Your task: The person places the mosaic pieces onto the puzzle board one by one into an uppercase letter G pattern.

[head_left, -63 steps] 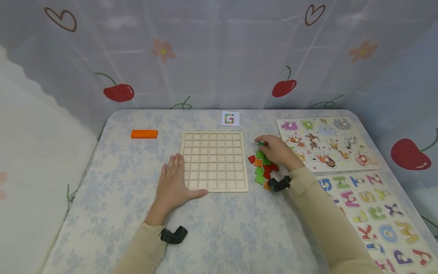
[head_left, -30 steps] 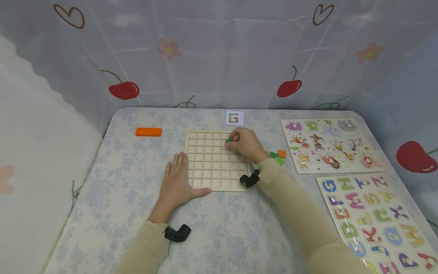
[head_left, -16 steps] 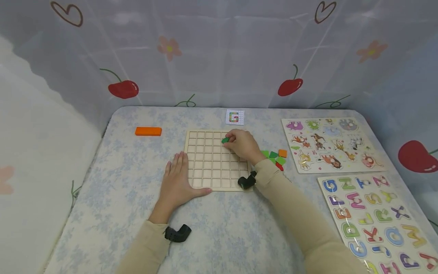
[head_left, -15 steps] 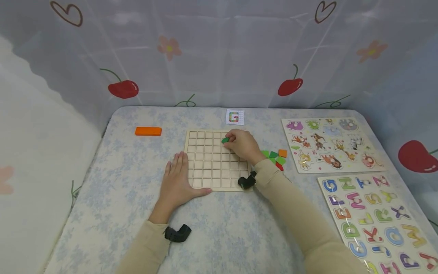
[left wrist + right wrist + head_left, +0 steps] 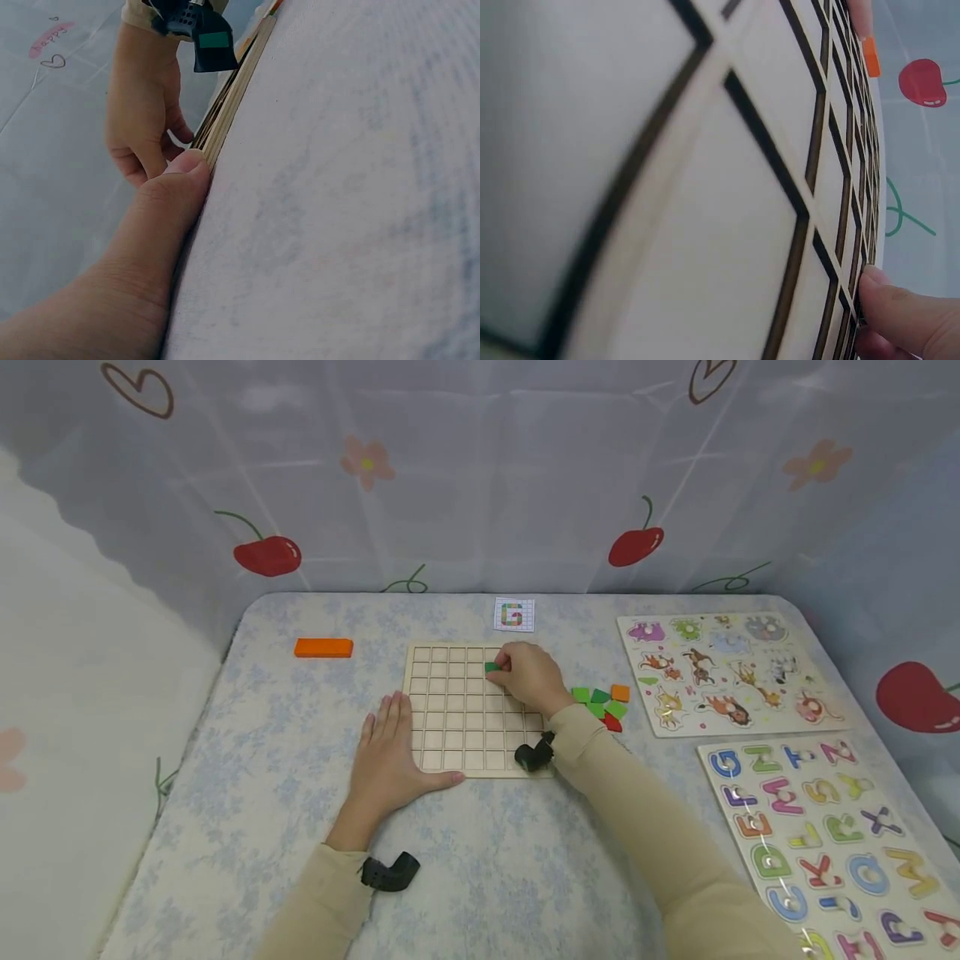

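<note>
Moved: right hand brought green tile from pile onto grid board | pinched at edges | light, stiff, small | left hand flat, bracing board

Left hand blocks grid board left edge; near cells free.

Pale unfinished wood for the grid board, matt and smooth, with dark burnt-looking lines edging each cell; layered like plywood along its near edge. Painted, faintly shiny wood for the green tile pinched over the board, and for the loose tiles just right of it. Soft matt cloth with a faded blue floral print under the board. Printed paper for the small card behind the board. Thin, slightly glossy sheeting with cherries beyond the board
</note>
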### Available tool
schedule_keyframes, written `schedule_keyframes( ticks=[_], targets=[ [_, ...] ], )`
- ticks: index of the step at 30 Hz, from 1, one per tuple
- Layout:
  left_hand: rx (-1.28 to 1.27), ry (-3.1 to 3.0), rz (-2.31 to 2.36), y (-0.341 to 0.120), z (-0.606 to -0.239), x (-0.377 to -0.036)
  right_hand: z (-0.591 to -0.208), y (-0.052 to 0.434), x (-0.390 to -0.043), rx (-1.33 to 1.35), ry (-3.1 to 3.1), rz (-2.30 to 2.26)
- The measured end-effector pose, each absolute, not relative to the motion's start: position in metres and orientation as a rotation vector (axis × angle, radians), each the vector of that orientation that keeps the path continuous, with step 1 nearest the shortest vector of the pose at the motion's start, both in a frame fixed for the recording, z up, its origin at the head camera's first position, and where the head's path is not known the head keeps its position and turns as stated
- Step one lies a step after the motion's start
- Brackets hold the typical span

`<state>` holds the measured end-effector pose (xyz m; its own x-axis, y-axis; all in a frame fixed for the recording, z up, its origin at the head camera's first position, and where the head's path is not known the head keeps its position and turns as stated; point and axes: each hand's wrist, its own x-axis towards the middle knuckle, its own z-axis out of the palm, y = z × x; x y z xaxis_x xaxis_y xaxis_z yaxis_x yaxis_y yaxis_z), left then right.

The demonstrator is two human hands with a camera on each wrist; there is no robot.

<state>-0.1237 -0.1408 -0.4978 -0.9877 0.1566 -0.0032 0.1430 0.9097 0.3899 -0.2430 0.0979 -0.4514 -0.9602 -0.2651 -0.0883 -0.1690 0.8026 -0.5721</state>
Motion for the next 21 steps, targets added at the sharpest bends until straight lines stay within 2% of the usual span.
schedule_keyframes(
  ticks=[9, 21],
  targets=[
    [0.234, 3.037, 0.634, -0.141, -0.5, -0.124, -0.433, 0.124, -0.232, -0.367, 2.778, -0.827],
    [0.249, 3.036, 0.625, -0.141, -0.5, -0.125, -0.423, 0.233, -0.211, -0.201, 2.781, -0.629]
  ],
)
